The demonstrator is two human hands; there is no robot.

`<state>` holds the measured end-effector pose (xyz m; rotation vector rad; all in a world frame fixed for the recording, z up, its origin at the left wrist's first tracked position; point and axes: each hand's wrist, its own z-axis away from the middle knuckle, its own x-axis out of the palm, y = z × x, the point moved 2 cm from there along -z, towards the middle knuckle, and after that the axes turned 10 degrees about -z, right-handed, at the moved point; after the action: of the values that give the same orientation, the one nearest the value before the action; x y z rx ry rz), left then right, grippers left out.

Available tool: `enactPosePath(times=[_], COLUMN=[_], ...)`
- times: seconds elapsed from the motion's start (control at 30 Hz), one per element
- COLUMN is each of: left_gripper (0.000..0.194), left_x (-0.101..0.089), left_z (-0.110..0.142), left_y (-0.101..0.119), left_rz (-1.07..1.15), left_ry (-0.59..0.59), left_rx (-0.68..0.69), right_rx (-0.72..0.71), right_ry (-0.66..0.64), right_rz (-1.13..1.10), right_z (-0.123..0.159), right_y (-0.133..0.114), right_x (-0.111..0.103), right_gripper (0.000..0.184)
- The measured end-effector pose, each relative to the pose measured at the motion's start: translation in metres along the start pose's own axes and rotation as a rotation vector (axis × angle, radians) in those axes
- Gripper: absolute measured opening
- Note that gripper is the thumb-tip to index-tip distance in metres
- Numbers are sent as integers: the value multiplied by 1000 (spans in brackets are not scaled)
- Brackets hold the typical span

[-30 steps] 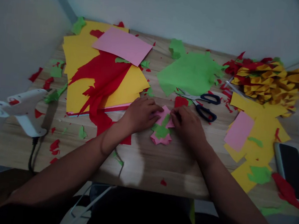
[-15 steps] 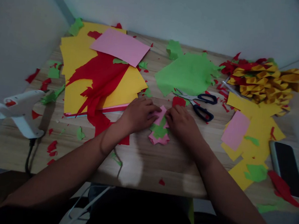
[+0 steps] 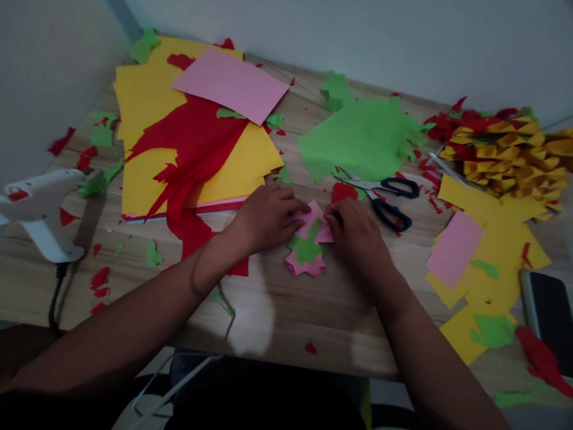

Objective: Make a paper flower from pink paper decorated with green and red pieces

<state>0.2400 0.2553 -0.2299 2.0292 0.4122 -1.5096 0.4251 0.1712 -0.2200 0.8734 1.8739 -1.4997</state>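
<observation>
1. The small pink cut-paper shape with a green paper piece on top (image 3: 308, 247) lay flat on the wooden table (image 3: 278, 308), near the middle of the near half, directly between the two hands.
2. The left hand (image 3: 266, 218) rested on the table just left of the shape, its fingertips (image 3: 301, 211) pinching or pressing the pink paper's far-left corner; the fingers were curled, not spread.
3. The right hand (image 3: 358, 233) sat just right of the shape, fingers bent onto the far-right corner. Whether it truly gripped the paper or only pressed it down was hard to tell in the dim view.
4. The shape's long axis ran near-to-far, so its near, notched edge stuck out free toward the person, while both hands held the far end. Both were about equally close.
5. The black-handled scissors (image 3: 386, 195) lay just beyond the right hand, blades pointing left, clearly nearer that hand than the left.
6. Left and farther off lay a stack of yellow, red and pink paper sheets (image 3: 198, 133); a torn green sheet (image 3: 360, 140) lay far centre; a white glue gun (image 3: 37, 203) stood at the left edge; a dark phone (image 3: 553, 322) lay at the right.
7. No brand, label or writing could be read anywhere.
</observation>
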Motion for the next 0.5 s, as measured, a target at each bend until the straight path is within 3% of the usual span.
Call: enactPosePath(times=[0.33, 0.5], left_gripper=[27, 27], left_x=[0, -1], left_z=[1, 0], left_y=[0, 1], left_rz=[-9, -3], left_ry=[7, 3], left_rx=[0, 2], right_rx=[-57, -85], right_ry=[-80, -60], right_rz=[93, 142], right_z=[-1, 0], right_y=[-2, -4], right_x=[3, 3], right_gripper=[21, 21])
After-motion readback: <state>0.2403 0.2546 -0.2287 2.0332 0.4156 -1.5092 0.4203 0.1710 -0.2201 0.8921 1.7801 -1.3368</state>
